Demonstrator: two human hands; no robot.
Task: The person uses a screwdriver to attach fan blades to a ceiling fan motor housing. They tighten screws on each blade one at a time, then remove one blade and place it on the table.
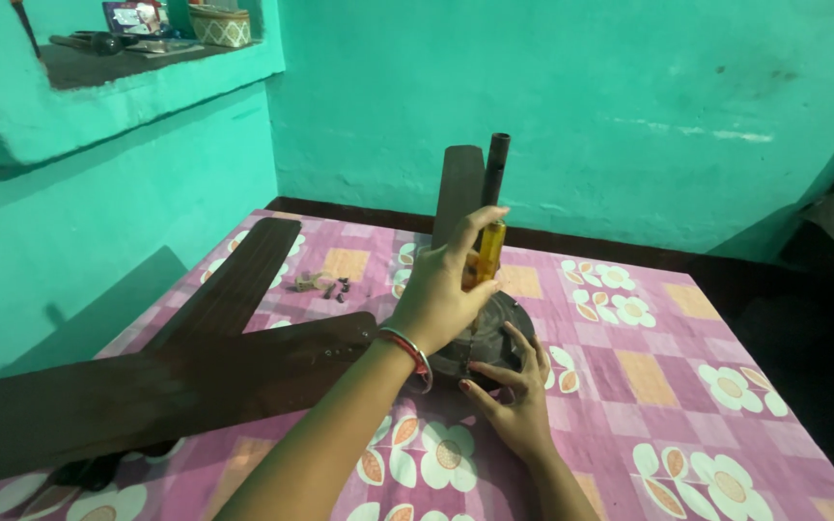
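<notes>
A yellow-handled screwdriver (487, 253) stands upright on the dark round ceiling-fan motor (494, 340), which lies on the flowered table (668, 386).

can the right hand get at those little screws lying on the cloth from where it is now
Probably not directly: the right hand rests on the fan motor, and the left forearm and left hand lie between it and the screws.
</notes>
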